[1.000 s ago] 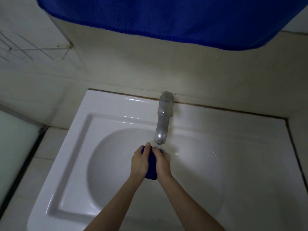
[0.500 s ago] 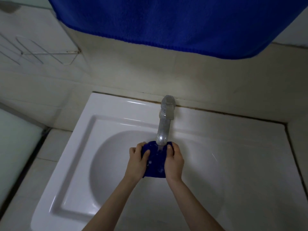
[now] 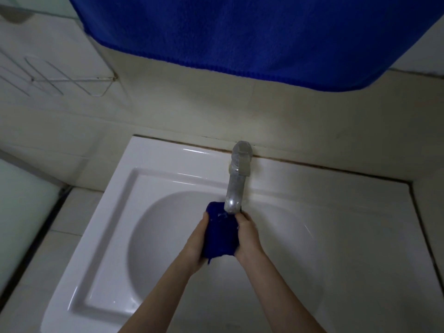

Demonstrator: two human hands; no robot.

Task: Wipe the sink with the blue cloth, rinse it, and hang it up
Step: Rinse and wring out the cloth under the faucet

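Observation:
A small bunched blue cloth is held over the white sink bowl, directly under the spout of the metal faucet. Water splashes on the cloth's top. My left hand grips the cloth's left side, and my right hand grips its right side. Both hands squeeze it between them. The cloth's underside is hidden by my palms.
A large blue towel hangs across the top of the view, above the sink. A wire rack is fixed to the tiled wall at the left. A pale panel stands to the sink's left.
The hands have turned from holding the cloth spread by its upper edge to squeezing it bunched between the palms under the spout. The camera has tilted slightly.

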